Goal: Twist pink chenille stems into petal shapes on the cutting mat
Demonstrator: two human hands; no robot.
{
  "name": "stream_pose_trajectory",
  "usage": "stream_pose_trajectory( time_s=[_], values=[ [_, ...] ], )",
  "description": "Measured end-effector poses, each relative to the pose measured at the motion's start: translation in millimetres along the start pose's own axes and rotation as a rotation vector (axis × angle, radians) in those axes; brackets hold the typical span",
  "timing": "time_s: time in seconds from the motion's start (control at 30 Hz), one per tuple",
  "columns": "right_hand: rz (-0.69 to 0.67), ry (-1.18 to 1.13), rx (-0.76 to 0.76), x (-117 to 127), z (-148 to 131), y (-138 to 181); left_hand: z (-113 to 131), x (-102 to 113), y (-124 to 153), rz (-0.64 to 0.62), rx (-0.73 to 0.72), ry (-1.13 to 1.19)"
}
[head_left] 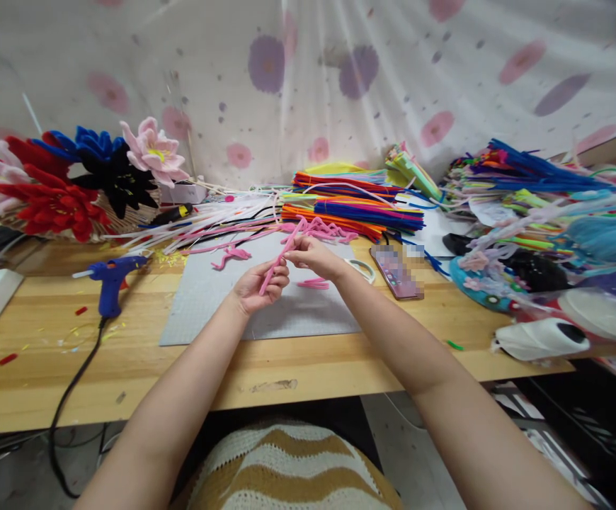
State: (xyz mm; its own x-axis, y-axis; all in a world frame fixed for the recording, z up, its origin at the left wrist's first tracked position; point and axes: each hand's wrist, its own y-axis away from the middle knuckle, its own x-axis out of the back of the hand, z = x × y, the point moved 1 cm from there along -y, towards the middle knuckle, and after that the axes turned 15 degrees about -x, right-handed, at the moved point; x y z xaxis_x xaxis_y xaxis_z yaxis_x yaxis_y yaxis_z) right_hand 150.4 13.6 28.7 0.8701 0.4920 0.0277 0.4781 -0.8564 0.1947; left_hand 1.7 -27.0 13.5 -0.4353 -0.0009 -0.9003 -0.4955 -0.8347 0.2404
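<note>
Over a grey cutting mat [207, 312] both my hands hold one pink pipe cleaner [281, 256]. My left hand [258, 287] is closed around its lower end. My right hand [316, 256] pinches it higher up, where it runs toward a bundle of bent pink pipe cleaners [321, 230]. Two bent pink pieces lie loose on the mat, one [231, 256] to the left of my hands and one [313, 284] just under my right wrist.
A blue glue gun [112, 276] with a black cord rests on the wooden table [127, 361] at left. Pipe-cleaner flowers [69, 184] stand back left. Stacks of coloured pipe cleaners [350, 202] lie behind the mat. A phone [396, 273], tape roll [361, 268] and craft clutter fill the right.
</note>
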Motion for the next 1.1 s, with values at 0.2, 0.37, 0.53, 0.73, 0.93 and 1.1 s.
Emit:
stream_pose_trajectory(
  time_s=[0.2, 0.37, 0.53, 0.73, 0.93, 1.1],
  values=[
    [0.002, 0.067, 0.076, -7, -6, 2, 1, -1, 0, 0.015, -0.032, -0.001],
    [0.119, 0.127, 0.117, -13, -4, 3, 1, -2, 0, -0.02, -0.026, 0.074],
    [-0.001, 0.056, 0.0, -8, -3, 4, -1, -3, 1, 0.005, -0.009, 0.106],
    [0.042, 0.001, 0.04, -1, 2, -2, -2, -6, 0, -0.036, 0.018, 0.084],
    [0.083, 0.015, 0.098, -4, 3, -2, -5, -6, -5, -0.052, -0.092, -0.051],
    [0.018, 0.063, 0.111, -2, -1, -1, -5, -7, -2, -0.066, -0.039, -0.043]
  ],
)
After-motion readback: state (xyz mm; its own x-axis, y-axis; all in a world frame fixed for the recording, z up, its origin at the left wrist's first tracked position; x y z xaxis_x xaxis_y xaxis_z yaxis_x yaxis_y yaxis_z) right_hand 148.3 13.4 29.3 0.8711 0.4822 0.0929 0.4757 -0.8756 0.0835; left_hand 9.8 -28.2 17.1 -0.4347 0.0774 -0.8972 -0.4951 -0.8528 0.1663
